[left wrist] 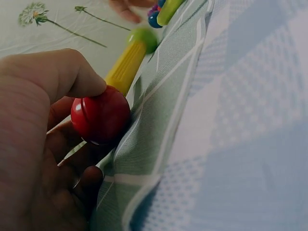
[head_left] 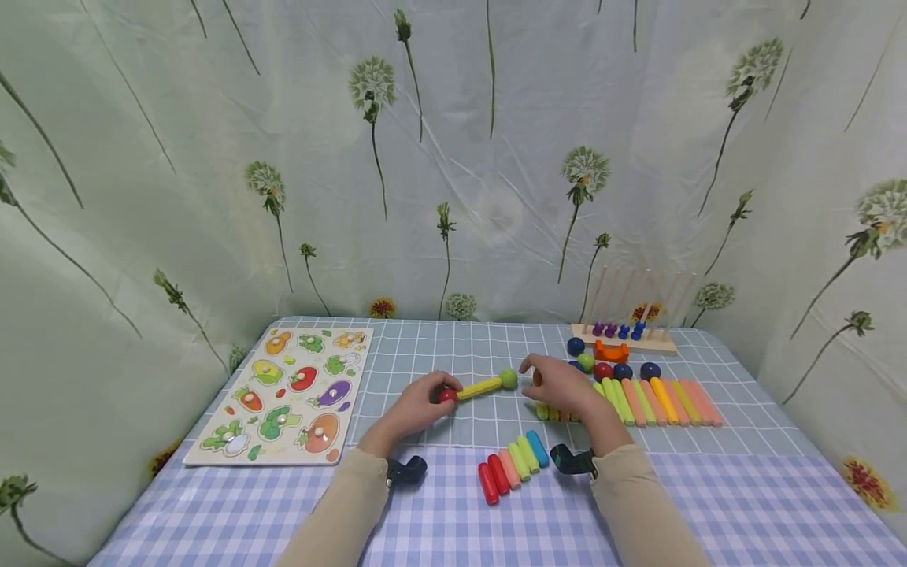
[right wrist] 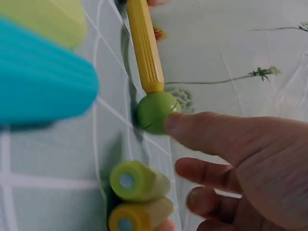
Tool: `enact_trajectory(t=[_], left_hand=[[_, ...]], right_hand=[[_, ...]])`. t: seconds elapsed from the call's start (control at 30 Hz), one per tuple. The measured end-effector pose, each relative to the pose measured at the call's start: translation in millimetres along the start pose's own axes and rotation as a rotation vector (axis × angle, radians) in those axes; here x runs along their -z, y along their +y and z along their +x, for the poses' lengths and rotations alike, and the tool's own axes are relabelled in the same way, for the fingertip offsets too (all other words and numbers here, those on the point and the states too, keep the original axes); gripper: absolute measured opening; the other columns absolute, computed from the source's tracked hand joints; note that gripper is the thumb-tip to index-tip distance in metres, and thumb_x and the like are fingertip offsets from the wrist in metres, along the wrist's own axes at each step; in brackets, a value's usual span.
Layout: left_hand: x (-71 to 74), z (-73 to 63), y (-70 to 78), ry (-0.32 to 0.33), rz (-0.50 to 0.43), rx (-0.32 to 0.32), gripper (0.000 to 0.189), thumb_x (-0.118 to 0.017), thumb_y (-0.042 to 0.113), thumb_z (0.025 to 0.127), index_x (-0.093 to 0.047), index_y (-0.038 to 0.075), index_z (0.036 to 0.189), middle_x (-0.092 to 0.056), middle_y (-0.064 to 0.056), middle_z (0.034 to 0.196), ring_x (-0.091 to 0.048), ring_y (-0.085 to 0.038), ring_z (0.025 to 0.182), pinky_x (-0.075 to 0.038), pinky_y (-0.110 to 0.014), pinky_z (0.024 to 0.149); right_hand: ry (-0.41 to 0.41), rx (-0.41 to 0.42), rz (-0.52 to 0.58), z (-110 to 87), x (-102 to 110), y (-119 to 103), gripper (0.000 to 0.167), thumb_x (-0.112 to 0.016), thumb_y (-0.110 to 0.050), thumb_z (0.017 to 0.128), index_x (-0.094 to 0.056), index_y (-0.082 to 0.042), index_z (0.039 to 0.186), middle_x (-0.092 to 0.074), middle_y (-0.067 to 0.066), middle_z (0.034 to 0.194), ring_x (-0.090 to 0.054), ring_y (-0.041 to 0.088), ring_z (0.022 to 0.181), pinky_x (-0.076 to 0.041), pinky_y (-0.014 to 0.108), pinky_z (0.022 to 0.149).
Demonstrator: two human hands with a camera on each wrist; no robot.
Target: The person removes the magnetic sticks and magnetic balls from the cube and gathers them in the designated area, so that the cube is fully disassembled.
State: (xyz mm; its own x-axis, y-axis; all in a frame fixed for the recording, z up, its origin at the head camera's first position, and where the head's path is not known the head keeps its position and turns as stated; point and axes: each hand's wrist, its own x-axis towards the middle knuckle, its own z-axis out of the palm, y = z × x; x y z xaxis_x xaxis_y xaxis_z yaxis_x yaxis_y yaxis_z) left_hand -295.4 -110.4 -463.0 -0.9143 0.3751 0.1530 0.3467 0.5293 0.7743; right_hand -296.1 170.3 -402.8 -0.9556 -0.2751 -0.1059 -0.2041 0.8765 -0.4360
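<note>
My left hand [head_left: 425, 398] grips a red ball [left wrist: 101, 115], its thumb on top and the fingers curled at the far side. The ball sits on one end of a ridged yellow stick [head_left: 480, 388]. A green ball [right wrist: 158, 112] caps the stick's other end, so the three form one bar low over the cloth. My right hand [head_left: 563, 384] hovers just right of the green ball, fingers loosely bent and holding nothing. In the right wrist view its thumb overlaps the ball's edge. Short green and yellow sticks [right wrist: 139, 181] lie below that hand.
Several short coloured sticks [head_left: 513, 465] lie in front, between the wrists. Right of the right hand are a row of longer sticks [head_left: 666, 402], loose balls [head_left: 650, 370], an orange piece [head_left: 611, 352] and a peg rack [head_left: 659, 345]. A vegetable puzzle board [head_left: 283, 394] lies left.
</note>
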Motion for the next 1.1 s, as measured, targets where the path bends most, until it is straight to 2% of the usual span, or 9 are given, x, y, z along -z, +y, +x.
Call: enact_trajectory(t=[0.1, 0.27, 0.37, 0.57, 0.7, 0.9, 1.0, 1.1], left_hand=[[-0.5, -0.6, 0.7, -0.012, -0.008, 0.028, 0.027, -0.067, 0.013, 0.087, -0.068, 0.022, 0.112, -0.067, -0.001, 0.114, -0.057, -0.016, 0.1, -0.047, -0.035, 0.09], [-1.0, -0.7, -0.5, -0.004, -0.011, 0.033, 0.026, -0.067, 0.013, 0.088, -0.069, 0.021, 0.113, -0.068, -0.001, 0.116, -0.058, -0.017, 0.104, -0.048, -0.038, 0.093], [-1.3, -0.1, -1.8, 0.033, -0.005, 0.022, 0.024, -0.068, 0.013, 0.089, -0.068, 0.019, 0.112, -0.067, -0.002, 0.115, -0.059, -0.017, 0.105, -0.048, -0.039, 0.094], [-1.5, 2.2, -2.9, 0.109, 0.035, 0.009, 0.023, -0.071, 0.013, 0.09, -0.068, 0.016, 0.112, -0.064, -0.004, 0.114, -0.059, -0.018, 0.105, -0.049, -0.041, 0.096], [-1.9, 3.2, -3.2, 0.12, 0.034, 0.006, 0.022, -0.072, 0.012, 0.089, -0.068, 0.016, 0.111, -0.064, -0.003, 0.112, -0.059, -0.018, 0.104, -0.049, -0.042, 0.096], [-3.3, 3.7, -5.2, 0.13, 0.05, -0.007, 0.02, -0.072, 0.012, 0.089, -0.069, 0.017, 0.109, -0.065, -0.002, 0.109, -0.059, -0.016, 0.101, -0.05, -0.039, 0.093], [-3.3, 3.4, -5.1, 0.129, 0.058, -0.007, 0.02, -0.072, 0.012, 0.089, -0.069, 0.017, 0.109, -0.064, -0.003, 0.109, -0.059, -0.016, 0.099, -0.05, -0.038, 0.092], [-2.8, 3.1, -4.7, 0.124, 0.059, -0.004, 0.021, -0.072, 0.013, 0.09, -0.069, 0.016, 0.11, -0.064, -0.003, 0.109, -0.059, -0.016, 0.1, -0.051, -0.039, 0.092]], right_hand=[[0.019, 0.057, -0.043, 3.9, -5, -4, 0.044, -0.076, -0.027, 0.088, -0.063, -0.021, 0.13, -0.065, 0.006, 0.111, -0.059, 0.02, 0.094, -0.055, 0.04, 0.086], [-0.041, 0.089, -0.025, 6.1, -13, -10, 0.031, -0.078, -0.024, 0.087, -0.071, -0.027, 0.117, -0.069, -0.001, 0.112, -0.06, 0.018, 0.1, -0.053, 0.044, 0.095], [-0.038, 0.088, -0.013, 5.7, -15, -12, 0.025, -0.076, -0.023, 0.087, -0.07, -0.029, 0.111, -0.068, -0.003, 0.108, -0.058, 0.016, 0.096, -0.053, 0.042, 0.093], [0.029, 0.132, -0.003, 5.4, -14, -15, 0.025, -0.07, -0.025, 0.091, -0.064, -0.029, 0.115, -0.064, -0.003, 0.107, -0.056, 0.017, 0.093, -0.053, 0.041, 0.089], [0.034, 0.14, -0.018, 4.8, -14, -15, 0.023, -0.068, -0.027, 0.093, -0.066, -0.029, 0.116, -0.065, -0.003, 0.109, -0.056, 0.016, 0.096, -0.053, 0.042, 0.093], [0.03, 0.133, -0.079, 3.9, -12, -13, 0.019, -0.064, -0.026, 0.096, -0.07, -0.03, 0.114, -0.062, 0.0, 0.112, -0.056, 0.017, 0.093, -0.053, 0.041, 0.088], [0.047, 0.113, -0.066, 3.4, -10, -11, 0.025, -0.066, -0.027, 0.096, -0.067, -0.027, 0.12, -0.064, 0.001, 0.115, -0.058, 0.019, 0.097, -0.053, 0.045, 0.092], [0.069, 0.054, -0.028, 3.1, -8, -8, 0.035, -0.069, -0.03, 0.094, -0.062, -0.024, 0.128, -0.066, 0.002, 0.119, -0.06, 0.021, 0.102, -0.053, 0.048, 0.095]])
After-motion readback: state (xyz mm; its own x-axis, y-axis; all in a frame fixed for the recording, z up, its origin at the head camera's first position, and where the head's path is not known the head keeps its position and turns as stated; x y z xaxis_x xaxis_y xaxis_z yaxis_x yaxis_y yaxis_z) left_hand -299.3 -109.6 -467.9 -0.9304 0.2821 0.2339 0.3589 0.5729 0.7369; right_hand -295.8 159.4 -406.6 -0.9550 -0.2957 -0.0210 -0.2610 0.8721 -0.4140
